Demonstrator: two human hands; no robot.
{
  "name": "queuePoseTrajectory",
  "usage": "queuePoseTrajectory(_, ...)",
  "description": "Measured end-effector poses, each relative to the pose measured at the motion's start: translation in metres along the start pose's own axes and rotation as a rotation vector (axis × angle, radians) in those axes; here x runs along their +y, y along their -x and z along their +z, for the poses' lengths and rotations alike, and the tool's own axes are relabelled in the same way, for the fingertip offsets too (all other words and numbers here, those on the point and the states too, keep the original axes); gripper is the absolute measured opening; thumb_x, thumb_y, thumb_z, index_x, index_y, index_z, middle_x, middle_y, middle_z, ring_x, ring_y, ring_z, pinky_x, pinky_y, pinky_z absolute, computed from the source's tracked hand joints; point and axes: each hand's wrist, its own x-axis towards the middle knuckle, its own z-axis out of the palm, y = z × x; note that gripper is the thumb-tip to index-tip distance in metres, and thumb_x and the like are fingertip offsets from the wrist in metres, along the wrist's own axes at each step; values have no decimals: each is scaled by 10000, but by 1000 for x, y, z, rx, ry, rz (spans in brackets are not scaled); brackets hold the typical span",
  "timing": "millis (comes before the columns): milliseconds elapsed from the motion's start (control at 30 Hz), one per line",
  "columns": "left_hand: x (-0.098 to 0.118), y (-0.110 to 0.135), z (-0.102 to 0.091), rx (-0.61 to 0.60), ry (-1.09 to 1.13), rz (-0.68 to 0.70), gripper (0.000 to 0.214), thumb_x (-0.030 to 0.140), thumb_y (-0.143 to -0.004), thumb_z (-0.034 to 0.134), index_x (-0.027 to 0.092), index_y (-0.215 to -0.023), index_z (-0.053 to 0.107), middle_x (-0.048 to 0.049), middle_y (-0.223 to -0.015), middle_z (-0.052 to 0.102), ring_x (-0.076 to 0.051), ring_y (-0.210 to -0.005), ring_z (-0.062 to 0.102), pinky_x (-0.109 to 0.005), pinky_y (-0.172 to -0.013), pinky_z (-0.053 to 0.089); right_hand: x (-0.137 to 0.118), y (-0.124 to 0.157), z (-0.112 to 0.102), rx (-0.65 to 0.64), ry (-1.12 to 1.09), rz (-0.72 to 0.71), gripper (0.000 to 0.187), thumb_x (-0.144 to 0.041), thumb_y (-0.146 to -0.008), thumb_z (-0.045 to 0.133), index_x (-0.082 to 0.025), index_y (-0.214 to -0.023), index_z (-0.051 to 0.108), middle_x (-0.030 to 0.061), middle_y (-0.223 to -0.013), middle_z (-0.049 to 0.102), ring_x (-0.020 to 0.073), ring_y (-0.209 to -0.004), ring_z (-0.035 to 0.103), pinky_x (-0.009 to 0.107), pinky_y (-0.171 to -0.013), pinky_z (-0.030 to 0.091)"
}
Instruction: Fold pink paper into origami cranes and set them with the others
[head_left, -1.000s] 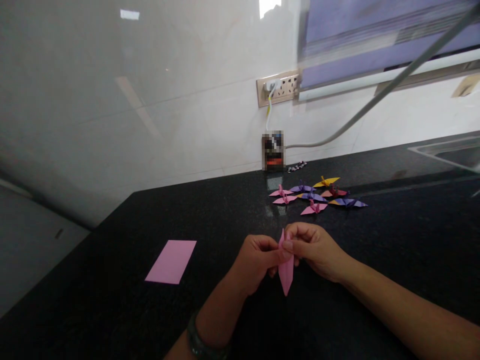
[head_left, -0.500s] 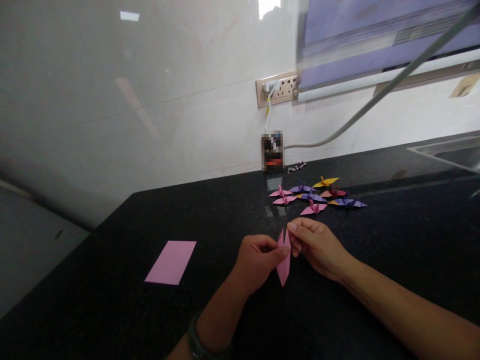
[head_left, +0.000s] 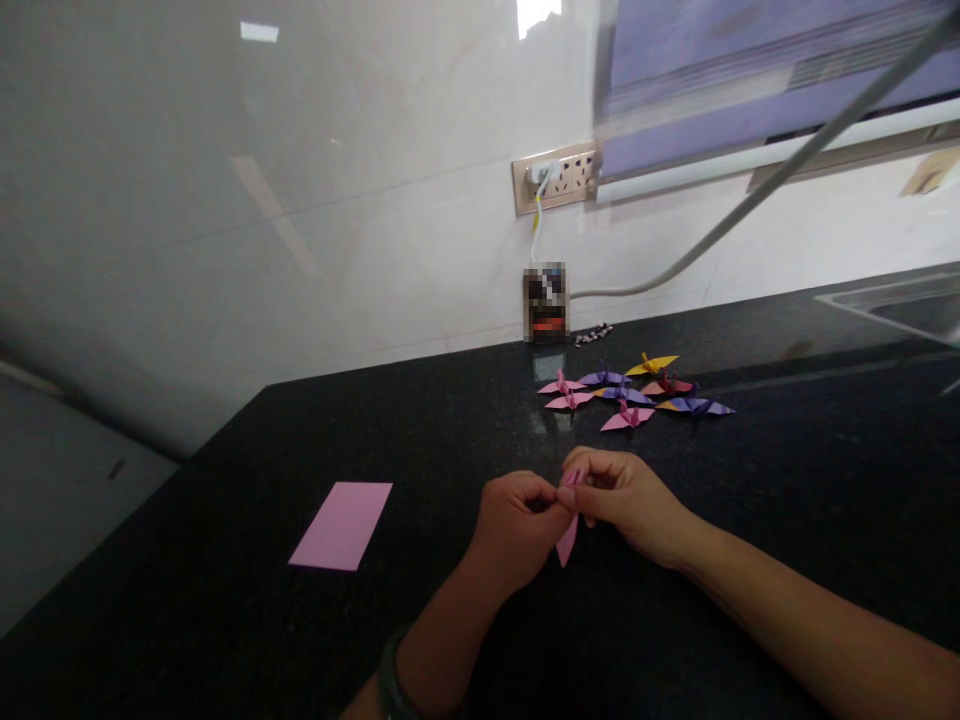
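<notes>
A narrow piece of folded pink origami paper (head_left: pixel 568 543) is held between my two hands above the dark counter, its pointed lower end hanging toward me. My left hand (head_left: pixel 519 525) pinches its left side with thumb and fingers. From the right, my right hand (head_left: pixel 626 500) grips the upper part, its thumb meeting my left thumb and its fingers curled behind the top. The fingers partly cover the upper points of the paper. Beyond my hands sit several folded paper cranes, among them a pink crane (head_left: pixel 628 417) and a yellow crane (head_left: pixel 651 364).
A flat pink paper sheet (head_left: pixel 342 526) lies on the black counter (head_left: pixel 247 470) to the left. At the wall stand a pixelated box (head_left: pixel 547 302) with a grey cable (head_left: pixel 697 245) and a dark-and-light beaded strand (head_left: pixel 593 335). A wall socket (head_left: pixel 555 178) holds a white plug.
My right hand has moved slightly left and closed over the top of the folded paper, bringing its thumb against my left thumb. The paper's upper points are now bent and partly covered.
</notes>
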Motion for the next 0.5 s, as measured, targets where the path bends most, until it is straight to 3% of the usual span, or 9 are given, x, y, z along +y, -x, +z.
queuePoseTrajectory(500, 1, 0, -1, -80, 198, -134, 264, 346, -660, 565, 122, -521, 571, 15, -481, 469, -70, -454, 381, -191, -427, 280, -1, 2, 8, 100, -4, -64, 204, -311, -728, 550, -152, -600, 545, 1, -699, 457, 73, -531, 424, 186, -425, 351)
